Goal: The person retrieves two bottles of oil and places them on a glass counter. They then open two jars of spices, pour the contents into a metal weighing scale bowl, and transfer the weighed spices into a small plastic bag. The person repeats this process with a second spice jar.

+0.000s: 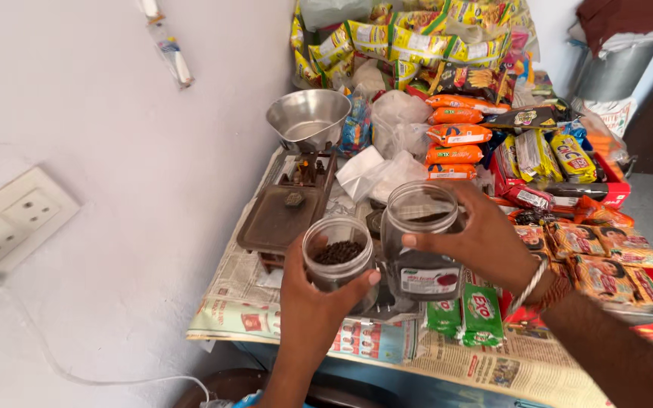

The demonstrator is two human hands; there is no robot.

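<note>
The left hand (311, 302) is coming up from the bottom edge, palm turned inward, and its fingers are wrapping tight around a small jar (338, 261). The thumb is pressing on the side of the jar nearest the right hand. This jar is standing upright with its open mouth pointing up, and small dark seeds are lying inside it. Its long side is running up and down.

The right hand (485, 238) is reaching in from the lower right, with bangles on the wrist. Its fingers are closing around a bigger jar (421, 242), thumb on the near side. This jar is also standing upright, mouth open to the top, with a little dark stuff at the bottom. The two jars are sitting just beside each other, over the newspaper (508, 363) on the table.

Two green packs (466, 313) are lying just below the bigger jar. Behind the jars a brown scale (285, 215) is standing, with a metal bowl (307, 117) further back. To the right, orange packs (455, 136) are stacking up, and yellow packs (417, 41) are piling at the far end. A white socket (13, 219) is sitting on the wall to the left.
</note>
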